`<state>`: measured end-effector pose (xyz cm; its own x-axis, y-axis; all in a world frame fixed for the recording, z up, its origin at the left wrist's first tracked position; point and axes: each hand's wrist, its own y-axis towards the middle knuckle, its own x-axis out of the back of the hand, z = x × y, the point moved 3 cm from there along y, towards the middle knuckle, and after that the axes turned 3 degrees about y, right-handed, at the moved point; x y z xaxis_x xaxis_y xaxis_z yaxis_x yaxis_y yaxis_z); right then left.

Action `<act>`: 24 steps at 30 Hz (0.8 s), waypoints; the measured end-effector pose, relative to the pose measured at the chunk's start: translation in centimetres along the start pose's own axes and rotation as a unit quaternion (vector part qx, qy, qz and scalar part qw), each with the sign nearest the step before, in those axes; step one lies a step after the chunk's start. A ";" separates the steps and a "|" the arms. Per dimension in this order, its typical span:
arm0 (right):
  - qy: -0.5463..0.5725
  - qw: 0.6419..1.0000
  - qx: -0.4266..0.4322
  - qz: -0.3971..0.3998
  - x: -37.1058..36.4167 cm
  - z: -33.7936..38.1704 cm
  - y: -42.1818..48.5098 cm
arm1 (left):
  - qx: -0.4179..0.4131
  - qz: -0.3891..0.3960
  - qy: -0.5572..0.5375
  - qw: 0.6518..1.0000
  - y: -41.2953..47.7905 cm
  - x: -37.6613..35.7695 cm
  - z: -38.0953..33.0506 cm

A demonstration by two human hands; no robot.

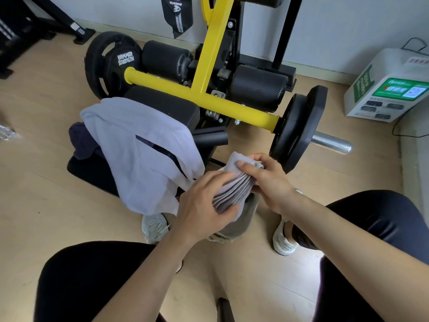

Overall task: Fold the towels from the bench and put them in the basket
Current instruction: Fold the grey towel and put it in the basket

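Note:
A small grey towel (234, 185), folded into several layers, is held between both hands above the floor. My left hand (204, 203) grips its near end, thumb under and fingers laid over the top. My right hand (267, 180) pinches its far end. A larger pale lilac towel (139, 149) hangs over the black bench pad (169, 105), with a dark navy towel (81, 142) partly hidden under it. A beige fabric basket (239, 224) stands on the floor just under the folded towel, mostly covered by my hands.
The yellow-framed weight machine (209, 66) with black plates (299, 131) and a steel sleeve (332, 142) stands right behind the bench. A white box with a green label (390, 87) sits at the right by the wall. My knees and shoes flank the basket on the wooden floor.

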<state>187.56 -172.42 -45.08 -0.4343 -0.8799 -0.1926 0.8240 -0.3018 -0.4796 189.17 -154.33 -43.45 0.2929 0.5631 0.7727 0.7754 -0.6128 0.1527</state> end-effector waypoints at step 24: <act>0.095 0.993 -0.067 -0.025 3.2 2.2 0.5 | 0.274 -0.146 -0.358 0.881 0.9 1.8 4.7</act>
<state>187.36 -176.18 -44.02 -0.5449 -0.7760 -0.3178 0.7497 -0.2810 -0.5992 193.07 -151.22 -44.80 0.1620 0.9776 0.1341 0.9721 -0.1347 -0.1922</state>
